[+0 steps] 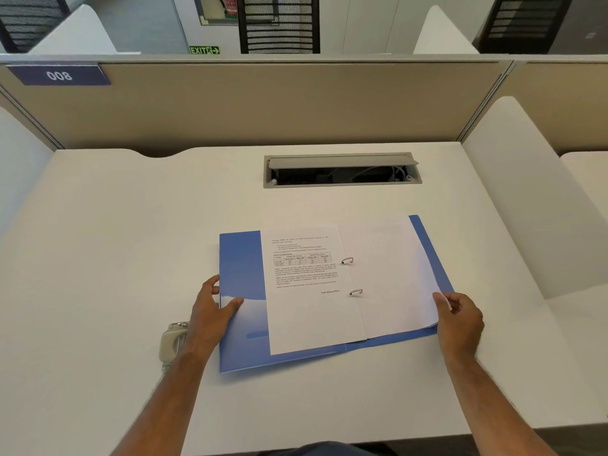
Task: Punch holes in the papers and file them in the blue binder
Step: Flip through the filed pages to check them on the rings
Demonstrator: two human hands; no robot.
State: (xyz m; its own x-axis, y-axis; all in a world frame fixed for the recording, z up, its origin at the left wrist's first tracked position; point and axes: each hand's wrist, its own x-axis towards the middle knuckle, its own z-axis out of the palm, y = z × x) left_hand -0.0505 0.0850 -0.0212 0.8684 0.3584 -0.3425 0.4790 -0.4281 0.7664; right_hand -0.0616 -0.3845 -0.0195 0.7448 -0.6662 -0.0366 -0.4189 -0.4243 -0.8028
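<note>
The blue binder [241, 268] lies open on the white desk in front of me. A printed sheet [306, 291] rests on its left half, threaded on two metal rings [352, 276]. A stack of white papers [391, 274] lies on the right half. My left hand [210, 307] grips the binder's left cover edge, thumb on top. My right hand [460, 320] pinches the right edge of the paper stack near the binder's lower right corner. A beige hole punch [171, 340] sits on the desk just left of my left wrist, partly hidden by it.
A cable hatch [342, 171] with its lid raised is set in the desk [115, 241] behind the binder. Beige partition panels [263, 103] wall the desk at the back, and white side dividers [526, 192] stand to the right and left.
</note>
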